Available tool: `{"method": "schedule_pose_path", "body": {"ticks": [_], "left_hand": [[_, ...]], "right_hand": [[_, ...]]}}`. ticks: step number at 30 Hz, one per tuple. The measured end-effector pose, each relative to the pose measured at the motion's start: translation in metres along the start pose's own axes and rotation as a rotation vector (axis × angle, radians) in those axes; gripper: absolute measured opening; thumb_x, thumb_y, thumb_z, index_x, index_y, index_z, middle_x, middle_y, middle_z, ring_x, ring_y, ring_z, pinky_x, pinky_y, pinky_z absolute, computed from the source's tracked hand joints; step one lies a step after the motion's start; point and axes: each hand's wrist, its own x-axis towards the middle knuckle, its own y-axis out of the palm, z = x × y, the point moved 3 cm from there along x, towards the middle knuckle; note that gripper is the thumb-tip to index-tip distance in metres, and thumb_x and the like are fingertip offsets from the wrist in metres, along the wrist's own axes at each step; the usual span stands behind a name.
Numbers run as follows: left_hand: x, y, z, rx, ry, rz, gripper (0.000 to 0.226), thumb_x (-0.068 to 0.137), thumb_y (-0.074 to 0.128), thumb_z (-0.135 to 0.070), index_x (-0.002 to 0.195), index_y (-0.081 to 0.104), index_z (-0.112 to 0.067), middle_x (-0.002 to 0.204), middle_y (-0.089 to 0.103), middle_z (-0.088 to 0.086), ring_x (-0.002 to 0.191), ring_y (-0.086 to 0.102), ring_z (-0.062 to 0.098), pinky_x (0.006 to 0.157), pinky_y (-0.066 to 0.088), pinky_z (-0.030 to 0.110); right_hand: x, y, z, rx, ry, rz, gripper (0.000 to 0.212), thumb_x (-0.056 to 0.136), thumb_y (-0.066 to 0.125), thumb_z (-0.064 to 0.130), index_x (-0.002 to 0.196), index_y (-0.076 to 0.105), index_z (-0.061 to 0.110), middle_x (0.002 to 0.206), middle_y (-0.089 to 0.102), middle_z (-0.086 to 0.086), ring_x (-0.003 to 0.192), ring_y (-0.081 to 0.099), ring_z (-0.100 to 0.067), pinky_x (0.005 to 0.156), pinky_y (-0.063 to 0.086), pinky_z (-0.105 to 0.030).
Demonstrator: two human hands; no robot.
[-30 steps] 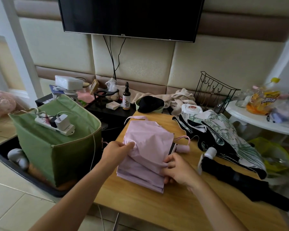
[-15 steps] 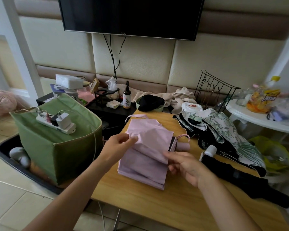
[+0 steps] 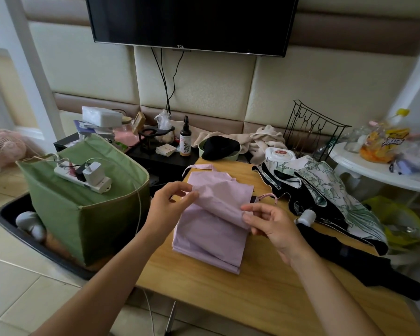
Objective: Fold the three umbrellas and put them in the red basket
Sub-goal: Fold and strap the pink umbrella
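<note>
1. Head view: the pink umbrella (image 3: 211, 229) lies in flat folds on the wooden table (image 3: 264, 297), near its left edge, with its strap (image 3: 199, 167) trailing toward the far edge and a pink wrist loop (image 3: 268, 197) at its right side.
2. The left hand (image 3: 170, 204) pinches a raised fold of the pink cloth between thumb and fingertips; the right hand (image 3: 272, 226) pinches the same fold's right edge, its other fingers loosely curled.
3. Just right of it, a black umbrella (image 3: 359, 260) with a white handle cap (image 3: 307, 217) lies along the table's right side, and a floral green-and-black umbrella (image 3: 325, 190) is spread loose behind it, hanging over the right edge.
4. The near part of the table top in front of the pink umbrella is bare wood.
5. Left of the table a green fabric bin (image 3: 87, 214) stands in a black tray (image 3: 12, 229) on the floor; a white power strip (image 3: 83, 178) with plugged chargers rests on its closed top.
6. At the far edge a pale green bowl (image 3: 204, 151) holds a black cloth (image 3: 220, 146).
7. A white round side table (image 3: 374, 170) to the right carries a clear bag (image 3: 383, 146) with orange contents; its print is too blurred to read.
8. The wall television (image 3: 192, 20) reads "TCL".
</note>
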Motion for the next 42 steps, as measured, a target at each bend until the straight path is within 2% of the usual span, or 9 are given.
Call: {"method": "schedule_pose_path", "body": {"ticks": [3, 11, 14, 19, 24, 28, 33, 37, 42], "left_hand": [[0.002, -0.002, 0.001, -0.086, -0.027, 0.016, 0.017, 0.091, 0.074, -0.035, 0.089, 0.073, -0.018, 0.09, 0.07, 0.007, 0.091, 0.063, 0.033, 0.085, 0.054, 0.044], [0.002, -0.003, 0.005, -0.094, -0.299, 0.126, 0.034, 0.098, 0.064, -0.037, 0.092, 0.071, -0.004, 0.069, 0.06, -0.008, 0.067, 0.049, 0.01, 0.067, 0.039, 0.025], [-0.001, -0.005, 0.007, -0.04, -0.439, 0.137, 0.035, 0.096, 0.065, -0.043, 0.091, 0.074, -0.01, 0.072, 0.06, -0.008, 0.073, 0.049, 0.015, 0.083, 0.042, 0.037], [0.0, -0.017, 0.017, 0.097, -0.54, 0.124, 0.047, 0.088, 0.076, -0.041, 0.115, 0.07, -0.002, 0.128, 0.063, 0.016, 0.128, 0.051, 0.035, 0.108, 0.04, 0.048], [0.003, -0.019, 0.035, 0.298, -0.56, 0.175, 0.056, 0.083, 0.082, -0.042, 0.116, 0.07, 0.001, 0.129, 0.064, 0.014, 0.125, 0.055, 0.032, 0.095, 0.044, 0.041], [0.005, -0.022, 0.05, 0.504, -0.579, 0.209, 0.062, 0.075, 0.086, -0.05, 0.112, 0.07, -0.003, 0.109, 0.07, 0.008, 0.102, 0.063, 0.025, 0.086, 0.049, 0.038], [0.003, -0.018, 0.053, 0.867, -0.507, 0.24, 0.053, 0.074, 0.077, -0.064, 0.078, 0.06, -0.014, 0.073, 0.064, -0.004, 0.081, 0.063, 0.02, 0.103, 0.042, 0.053], [0.002, -0.009, 0.038, 0.754, -0.355, 0.169, 0.041, 0.082, 0.077, -0.046, 0.101, 0.053, -0.018, 0.1, 0.057, -0.002, 0.095, 0.055, 0.021, 0.102, 0.043, 0.048], [-0.011, 0.021, 0.014, 0.706, 0.305, 0.149, 0.055, 0.096, 0.062, -0.041, 0.143, 0.041, -0.022, 0.149, 0.034, 0.003, 0.132, 0.043, 0.023, 0.106, 0.042, 0.035]], "right_hand": [[0.002, 0.001, 0.003, 0.024, -0.053, -0.016, 0.028, 0.083, 0.078, -0.002, 0.108, 0.076, 0.011, 0.083, 0.062, -0.006, 0.068, 0.056, -0.014, 0.06, 0.049, -0.022], [0.008, -0.006, 0.002, -0.29, -0.303, -0.121, 0.017, 0.084, 0.08, 0.006, 0.084, 0.077, 0.023, 0.082, 0.066, -0.007, 0.067, 0.057, -0.014, 0.062, 0.046, -0.025], [0.007, -0.006, 0.001, -0.408, -0.305, -0.023, 0.015, 0.082, 0.083, 0.011, 0.08, 0.076, 0.024, 0.088, 0.059, 0.004, 0.071, 0.054, -0.009, 0.067, 0.044, -0.018], [0.002, -0.001, -0.003, -0.53, -0.261, 0.177, 0.012, 0.083, 0.084, 0.019, 0.078, 0.073, 0.021, 0.089, 0.057, 0.001, 0.073, 0.054, -0.01, 0.068, 0.044, -0.017], [0.003, 0.006, -0.007, -0.734, -0.263, 0.27, 0.017, 0.079, 0.084, 0.021, 0.076, 0.067, 0.023, 0.085, 0.059, 0.008, 0.073, 0.057, -0.012, 0.068, 0.049, -0.03], [0.001, 0.016, -0.013, -0.931, -0.27, 0.388, 0.013, 0.077, 0.079, 0.018, 0.078, 0.069, 0.027, 0.075, 0.064, 0.013, 0.074, 0.059, -0.001, 0.064, 0.042, -0.014], [0.002, 0.021, -0.021, -1.064, -0.173, 0.432, 0.011, 0.079, 0.074, 0.021, 0.076, 0.07, 0.031, 0.078, 0.067, 0.014, 0.076, 0.059, 0.0, 0.07, 0.05, -0.02], [0.0, 0.024, -0.021, -1.171, -0.121, 0.455, 0.004, 0.079, 0.07, 0.024, 0.082, 0.071, 0.027, 0.089, 0.068, 0.01, 0.085, 0.064, -0.011, 0.077, 0.058, -0.039], [-0.001, 0.033, -0.018, -1.261, -0.09, 0.495, 0.02, 0.081, 0.069, 0.02, 0.072, 0.051, 0.023, 0.086, 0.053, 0.003, 0.087, 0.059, -0.024, 0.074, 0.054, -0.041]]}}
